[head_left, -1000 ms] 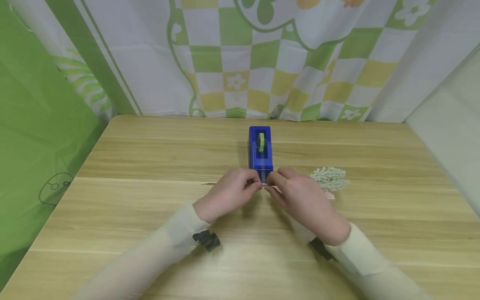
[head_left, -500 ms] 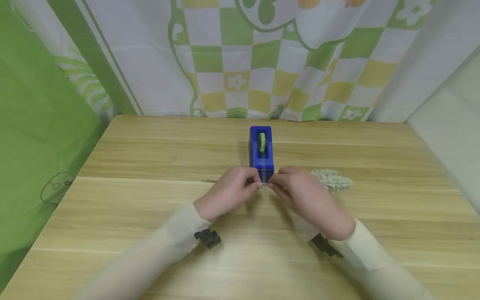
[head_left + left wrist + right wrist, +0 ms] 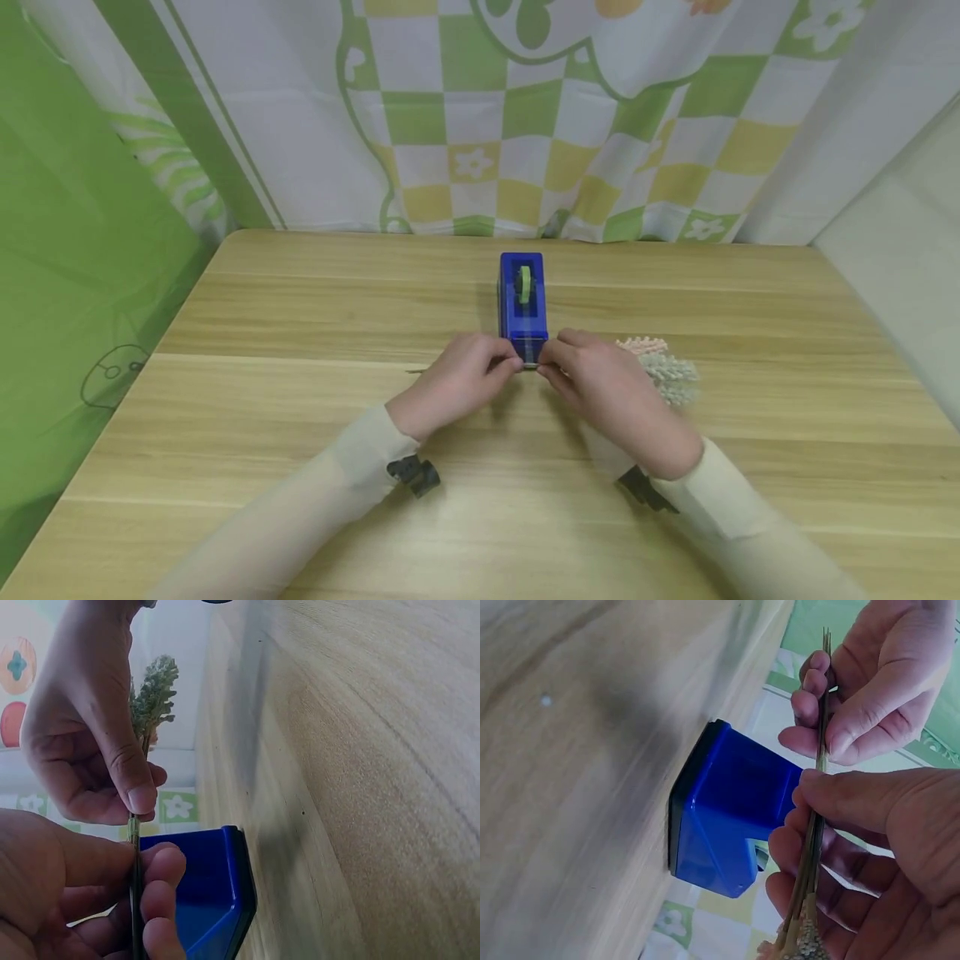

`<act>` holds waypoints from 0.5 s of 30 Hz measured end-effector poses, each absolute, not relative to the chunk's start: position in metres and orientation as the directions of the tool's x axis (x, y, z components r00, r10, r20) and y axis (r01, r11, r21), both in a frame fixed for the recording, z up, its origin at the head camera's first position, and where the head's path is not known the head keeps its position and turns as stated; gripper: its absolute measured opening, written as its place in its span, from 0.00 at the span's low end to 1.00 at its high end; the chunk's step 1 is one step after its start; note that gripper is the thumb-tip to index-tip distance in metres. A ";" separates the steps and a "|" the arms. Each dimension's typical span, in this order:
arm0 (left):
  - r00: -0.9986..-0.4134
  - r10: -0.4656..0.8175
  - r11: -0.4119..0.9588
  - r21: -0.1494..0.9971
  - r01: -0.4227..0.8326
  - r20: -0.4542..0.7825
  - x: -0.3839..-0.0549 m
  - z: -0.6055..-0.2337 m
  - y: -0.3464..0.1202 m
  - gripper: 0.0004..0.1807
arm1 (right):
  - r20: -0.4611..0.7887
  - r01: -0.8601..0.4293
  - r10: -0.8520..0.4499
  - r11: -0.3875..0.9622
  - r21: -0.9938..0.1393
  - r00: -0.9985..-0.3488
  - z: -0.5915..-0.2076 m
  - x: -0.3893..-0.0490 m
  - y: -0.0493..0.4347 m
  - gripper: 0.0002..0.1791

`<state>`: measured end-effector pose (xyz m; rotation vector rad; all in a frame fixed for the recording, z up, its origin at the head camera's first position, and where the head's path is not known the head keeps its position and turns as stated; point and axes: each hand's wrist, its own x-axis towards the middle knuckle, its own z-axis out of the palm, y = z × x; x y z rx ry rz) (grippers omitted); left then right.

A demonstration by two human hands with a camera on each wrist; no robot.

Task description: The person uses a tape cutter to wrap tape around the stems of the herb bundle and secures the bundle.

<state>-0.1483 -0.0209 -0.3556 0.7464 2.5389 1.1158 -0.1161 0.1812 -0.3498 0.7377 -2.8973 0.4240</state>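
Note:
A thin bundle of flower stems [image 3: 811, 862] runs crosswise between both hands in front of a blue tape dispenser [image 3: 522, 325]. My left hand [image 3: 456, 379] pinches the stems near their bare ends, thumb against fingers. Close beside it, my right hand [image 3: 611, 396] pinches them nearer the heads. Pale green flower heads [image 3: 671, 375] and pink ones [image 3: 645, 344] stick out beyond the right hand. A shiny band of clear tape [image 3: 133, 829] shows on the stems between the hands. The stem tips [image 3: 826, 639] poke out past the left hand.
The dispenser carries a yellow-green tape roll [image 3: 524, 284] and stands on a wooden table [image 3: 337, 308]. Behind the table hangs a checked curtain [image 3: 472, 108], with green cloth [image 3: 67, 250] at the left.
The bundle has turned about its length: the pink heads were below the green ones, then out of sight, and now show above them. Both hands stay almost in place, fingers shifting slightly.

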 end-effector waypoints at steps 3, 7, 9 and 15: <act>-0.835 0.549 0.573 0.743 0.345 -0.035 -0.148 -0.356 -0.021 0.10 | 0.164 -0.462 -0.433 0.854 -0.240 -0.886 -0.349 -0.115 0.180 0.04; -0.847 0.532 0.571 0.744 0.347 -0.013 -0.149 -0.356 -0.020 0.08 | 0.114 -0.443 -0.428 0.865 -0.237 -0.896 -0.346 -0.115 0.177 0.08; -0.850 0.527 0.574 0.739 0.352 -0.004 -0.149 -0.357 -0.020 0.07 | 0.094 -0.446 -0.436 0.866 -0.227 -0.895 -0.345 -0.117 0.175 0.09; -0.857 0.515 0.581 0.736 0.348 0.000 -0.149 -0.357 -0.020 0.06 | 0.113 -0.458 -0.444 0.862 -0.218 -0.889 -0.345 -0.120 0.173 0.05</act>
